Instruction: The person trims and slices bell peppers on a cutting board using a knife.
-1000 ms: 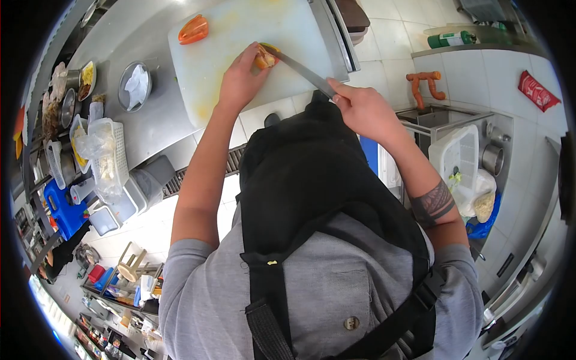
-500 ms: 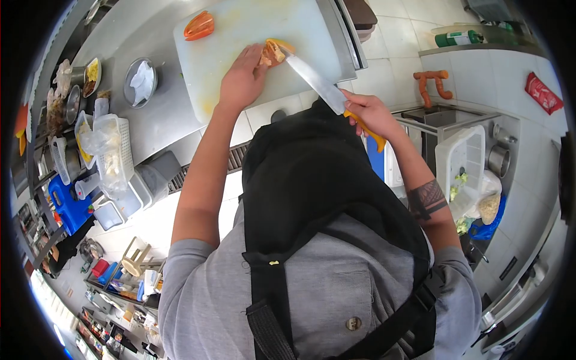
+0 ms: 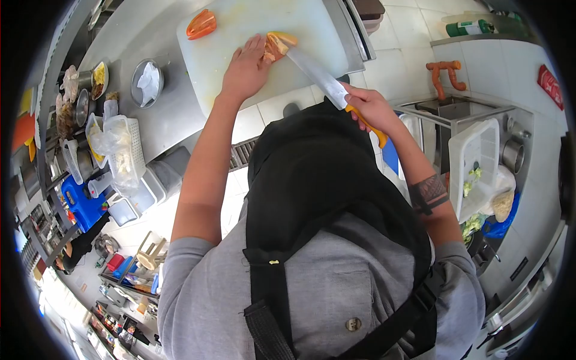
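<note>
An orange-red bell pepper piece (image 3: 277, 45), cut open with pale flesh inside, lies on the white cutting board (image 3: 210, 66). My left hand (image 3: 246, 67) holds it against the board from the left side, fingertips on its edge. In my right hand (image 3: 369, 108) is the yellow handle of a kitchen knife (image 3: 317, 78). Its long blade points up and left, and the tip is at the right side of the pepper piece. Another red-orange pepper piece (image 3: 201, 24) rests near the board's far left corner.
A metal bowl with white plastic (image 3: 148, 82) stands on the steel counter (image 3: 171, 120) left of the board. Baskets (image 3: 128, 144) and food containers are further left. To my right is a white bin (image 3: 474, 171) with green scraps. Another person (image 3: 81, 243) appears far left.
The view has shifted slightly. My left fingers sit a little further from the pepper's upper part, exposing more of its cut inside. The knife tip stays beside the pepper.
</note>
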A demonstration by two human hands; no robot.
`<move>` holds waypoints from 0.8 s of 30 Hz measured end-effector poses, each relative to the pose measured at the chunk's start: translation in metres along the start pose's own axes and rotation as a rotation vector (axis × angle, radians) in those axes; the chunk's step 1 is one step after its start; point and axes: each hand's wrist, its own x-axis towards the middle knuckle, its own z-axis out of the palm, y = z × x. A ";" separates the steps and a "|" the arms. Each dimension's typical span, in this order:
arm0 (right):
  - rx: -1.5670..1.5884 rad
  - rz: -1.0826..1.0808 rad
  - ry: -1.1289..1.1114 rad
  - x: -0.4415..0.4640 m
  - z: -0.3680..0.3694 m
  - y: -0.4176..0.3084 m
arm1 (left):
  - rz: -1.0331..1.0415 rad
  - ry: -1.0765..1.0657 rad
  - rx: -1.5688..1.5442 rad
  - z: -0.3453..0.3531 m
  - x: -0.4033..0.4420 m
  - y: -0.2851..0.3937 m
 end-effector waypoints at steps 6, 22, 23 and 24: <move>0.064 0.004 -0.007 0.007 0.014 0.006 | -0.038 0.055 -0.016 0.009 -0.004 0.002; -0.064 -0.066 0.057 0.002 0.033 -0.007 | -0.353 0.203 0.130 -0.017 0.020 0.056; -0.065 -0.067 0.057 0.001 0.034 -0.008 | -0.353 0.203 0.130 -0.015 0.027 0.056; -0.076 -0.072 0.069 -0.001 0.035 -0.009 | -0.321 0.206 0.196 -0.014 0.033 0.056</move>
